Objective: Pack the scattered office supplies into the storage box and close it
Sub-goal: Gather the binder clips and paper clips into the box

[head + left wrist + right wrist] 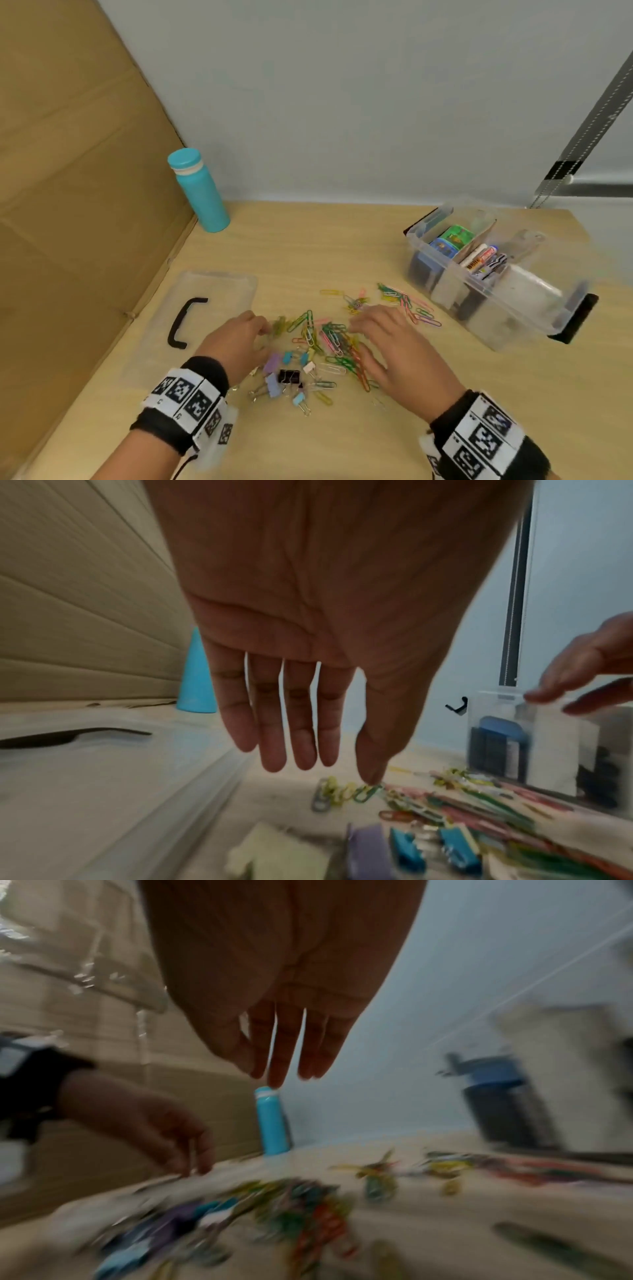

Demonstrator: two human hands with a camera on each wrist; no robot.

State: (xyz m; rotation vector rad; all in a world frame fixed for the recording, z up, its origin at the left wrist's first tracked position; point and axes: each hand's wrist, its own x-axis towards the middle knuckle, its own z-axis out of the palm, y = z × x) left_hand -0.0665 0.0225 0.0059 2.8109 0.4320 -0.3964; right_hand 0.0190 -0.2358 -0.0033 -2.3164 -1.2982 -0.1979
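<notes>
While the clear storage box (496,270) at two o'clock on the table (445,428) already holds tape rolls and small packets in its compartments, most of the loose work looks undone. Coloured paper clips (337,337) lie spread across the middle of the desk, with a second patch trailing toward the box, and binder clips (286,377) sit in a cluster at six o'clock from them. The transparent lid (191,322) with its black handle lies flat at nine o'clock, well apart from the box, so closing is judged the last step.

Both hands hover low on either side of the pile. The left hand (308,615) is spread with straight fingers and holds nothing; its thumb tip touches, or nearly touches, a green clip in the left wrist view. The right hand (387,346) is also flat and loose over the clips, carrying nothing, though blur hides whether it touches them. A teal bottle (198,192) stands at eleven o'clock beside the cardboard panel (68,171).
</notes>
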